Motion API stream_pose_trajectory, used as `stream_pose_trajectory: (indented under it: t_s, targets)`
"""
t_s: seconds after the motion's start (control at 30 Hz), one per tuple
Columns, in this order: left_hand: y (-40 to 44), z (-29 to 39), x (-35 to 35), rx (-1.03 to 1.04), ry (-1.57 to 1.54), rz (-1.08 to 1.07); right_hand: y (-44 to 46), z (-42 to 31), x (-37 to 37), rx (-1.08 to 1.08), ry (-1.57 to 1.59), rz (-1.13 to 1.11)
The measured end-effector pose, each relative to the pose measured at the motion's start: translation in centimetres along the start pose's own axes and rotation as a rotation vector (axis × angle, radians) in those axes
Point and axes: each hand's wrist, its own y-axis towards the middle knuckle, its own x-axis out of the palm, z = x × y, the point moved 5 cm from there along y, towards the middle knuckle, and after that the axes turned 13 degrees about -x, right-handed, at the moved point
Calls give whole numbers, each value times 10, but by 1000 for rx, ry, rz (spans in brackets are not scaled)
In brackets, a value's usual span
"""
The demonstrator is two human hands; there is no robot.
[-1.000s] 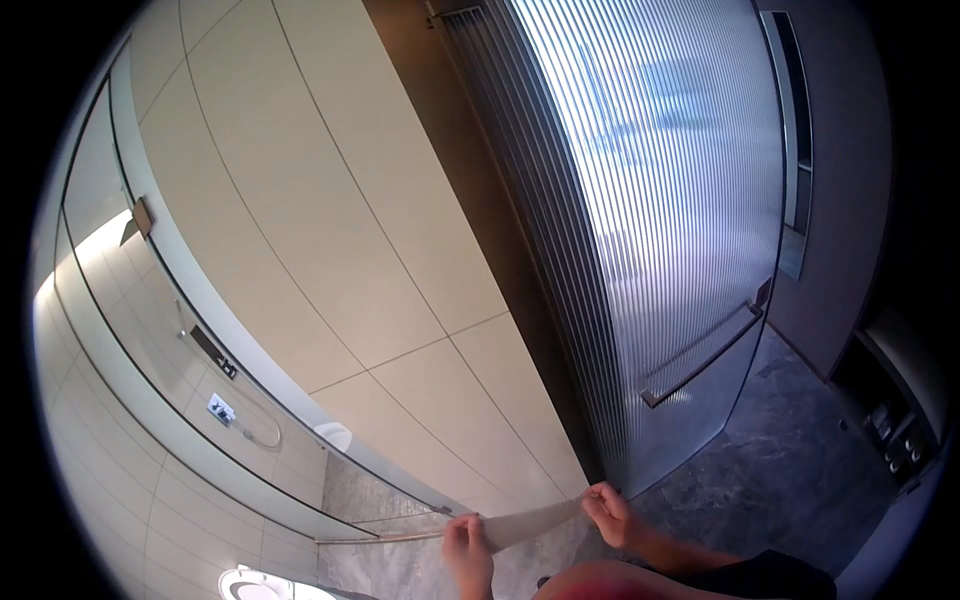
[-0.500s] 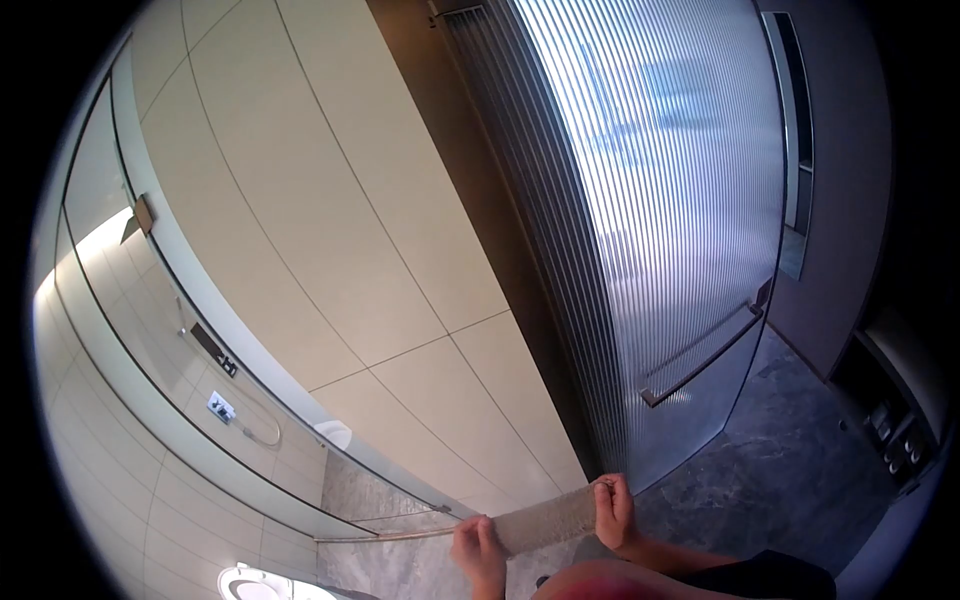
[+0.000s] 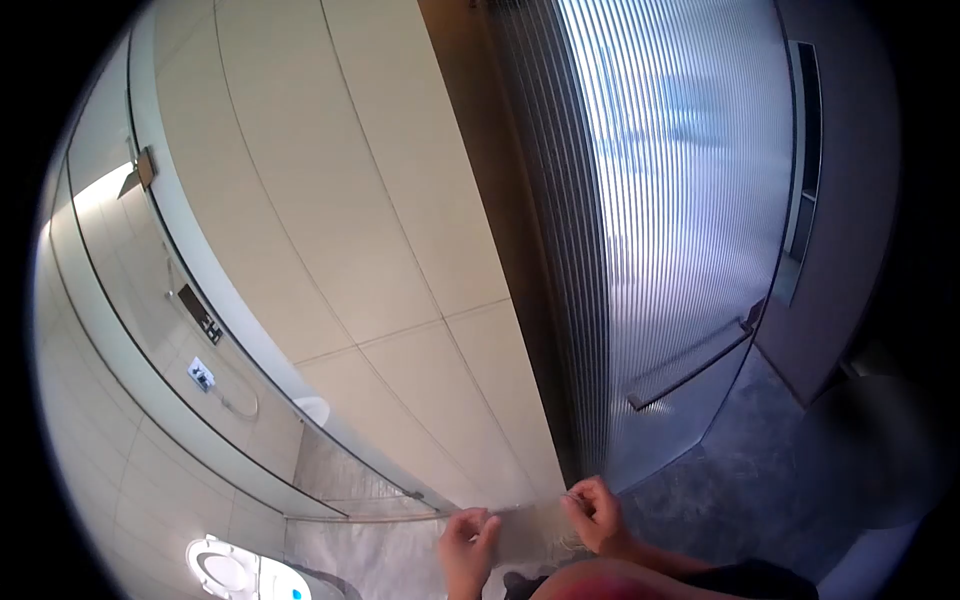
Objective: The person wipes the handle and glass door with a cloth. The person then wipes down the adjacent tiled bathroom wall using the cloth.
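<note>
My left hand (image 3: 466, 548) is closed with thumb and fingers pinched at the left end of a greyish-brown cloth (image 3: 535, 532). At the other end, my right hand (image 3: 598, 517) has its fingers curled in on the cloth's edge. The cloth hangs between the two hands, low in the view, and motion blurs its outline against the pale floor. Just beyond it stands the lower part of a beige tiled wall (image 3: 420, 400).
A ribbed glass door (image 3: 690, 220) with a bar handle (image 3: 690, 375) stands right of the wall. Left is a glass shower enclosure with a shower control (image 3: 201, 374). A toilet (image 3: 225, 570) is at lower left. Dark marbled floor (image 3: 690, 510) lies at right.
My hands have come slightly closer together, and the cloth looks slacker and more blurred. The view has shifted, bringing more of the toilet into sight. A dark blurred shape now appears at right.
</note>
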Motion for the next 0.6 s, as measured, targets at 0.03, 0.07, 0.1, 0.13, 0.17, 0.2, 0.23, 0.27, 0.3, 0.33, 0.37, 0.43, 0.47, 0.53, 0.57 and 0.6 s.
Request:
stream_pose_trajectory:
  t_s: [0.03, 0.07, 0.1, 0.13, 0.17, 0.2, 0.23, 0.27, 0.3, 0.33, 0.37, 0.43, 0.47, 0.53, 0.57, 0.6]
  targets:
    - [-9, 6, 5, -49, 43, -38, -1, -8, 4, 38, 4, -50]
    - [-11, 1, 11, -64, 71, -58, -5, -9, 10, 48, -5, -92]
    - [-8, -3, 17, -21, 85, -82, -5, -9, 16, 46, -18, -135]
    - [-7, -11, 22, 21, 100, -106, -6, -10, 21, 46, -30, -179]
    - [-9, -17, 26, 60, 118, -128, -8, -12, 24, 51, -30, -192]
    - [-12, -19, 29, -7, 87, -150, -8, -16, 27, 53, -28, -205]
    - [-14, -17, 31, -19, 70, -151, -8, -18, 28, 53, -26, -216]
    - [-16, -16, 32, -32, 55, -153, -10, -15, 29, 75, 0, -242]
    - [-18, -15, 32, -45, 38, -155, -12, -10, 29, 75, 40, -226]
    - [-20, -9, 32, 9, 73, -151, -12, -9, 31, 76, 80, -211]
    - [-21, -4, 33, 61, 107, -146, -12, -10, 32, 79, 119, -196]
    - [-22, 6, 35, 171, 189, -128, -12, -15, 28, 71, 62, -267]
    - [-23, 10, 35, 229, 239, -115, -11, -21, 27, 68, 33, -301]
    - [-21, 12, 35, 310, 281, -105, -14, -14, 28, 87, 126, -315]
    - [-18, 9, 33, 332, 276, -109, -16, -9, 30, 97, 173, -322]
    - [-17, 7, 32, 354, 270, -113, -18, -6, 31, 83, 223, -295]
